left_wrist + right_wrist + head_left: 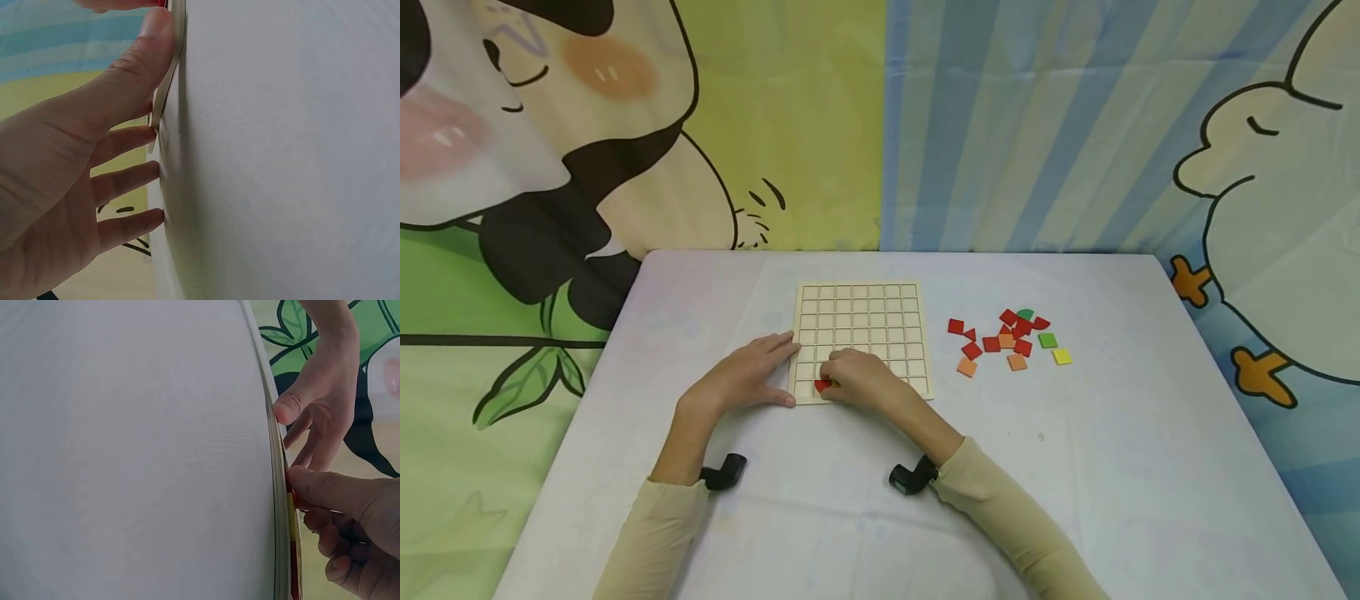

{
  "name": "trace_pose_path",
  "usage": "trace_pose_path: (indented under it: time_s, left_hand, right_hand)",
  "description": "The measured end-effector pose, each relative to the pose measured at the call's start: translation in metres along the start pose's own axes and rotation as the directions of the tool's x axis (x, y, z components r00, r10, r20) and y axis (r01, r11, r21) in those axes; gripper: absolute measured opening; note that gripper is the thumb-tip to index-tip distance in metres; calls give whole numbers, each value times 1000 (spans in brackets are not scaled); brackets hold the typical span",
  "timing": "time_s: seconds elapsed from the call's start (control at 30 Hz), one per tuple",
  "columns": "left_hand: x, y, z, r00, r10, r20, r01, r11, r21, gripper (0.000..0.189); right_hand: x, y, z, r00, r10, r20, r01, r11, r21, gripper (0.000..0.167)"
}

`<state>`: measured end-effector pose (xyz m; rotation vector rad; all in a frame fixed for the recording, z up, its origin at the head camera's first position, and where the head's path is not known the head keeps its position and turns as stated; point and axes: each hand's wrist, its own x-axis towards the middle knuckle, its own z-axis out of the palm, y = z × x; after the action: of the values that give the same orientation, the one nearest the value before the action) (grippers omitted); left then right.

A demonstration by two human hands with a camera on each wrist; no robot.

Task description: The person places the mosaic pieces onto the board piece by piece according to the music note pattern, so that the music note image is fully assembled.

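A wooden grid board [860,316] with small square compartments lies flat on the table. My left hand [741,372] rests at its left side, fingers spread, thumb and fingertips right at the edge; the left wrist view shows the thumb [150,47] against the board's side. Over the board's lower left, my right hand [863,380] pinches a small flat red tile [822,386], its shape partly covered by the fingers. Beyond that thumb, the right wrist view has a yellow tile [292,515] and another red tile [295,569] along the board, both largely hidden from above.
Right of the board lie scattered flat tiles: several red ones [956,326], orange squares [967,367], a green square [1047,340], a green rounded piece [1026,314] and a yellow square [1062,357]. A cartoon-printed cloth [820,125] hangs behind the white-covered table [805,517].
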<state>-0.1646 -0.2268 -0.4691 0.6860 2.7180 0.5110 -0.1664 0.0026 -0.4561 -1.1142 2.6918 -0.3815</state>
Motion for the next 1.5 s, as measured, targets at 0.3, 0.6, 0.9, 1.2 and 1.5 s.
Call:
trace_pose_path:
  time_s: [0.3, 0.6, 0.9, 1.2, 1.5]
  left_hand:
    - [2, 2, -1, 1000, 6, -9, -6, 1000, 3, 93]
    - [4, 4, -1, 1000, 12, -13, -12, 1000, -3, 94]
    - [6, 5, -1, 1000, -13, 11, 13, 1000, -3, 95]
    - [2, 4, 2, 999, -35, 20, 35, 999, -4, 95]
    - [1, 2, 2, 999, -27, 23, 27, 1000, 15, 95]
  right_hand:
    - [-3, 3, -5, 1000, 14, 13, -14, 1000, 19, 11]
    - [-13, 10, -15, 998, 56, 31, -56, 998, 18, 12]
    - [-15, 17, -19, 997, 60, 50, -64, 995, 78, 13]
    - [-74, 83, -81, 957, 225, -180, -179, 953, 243, 31]
    - [-154, 172, -94, 855, 503, -129, -452, 843, 291, 32]
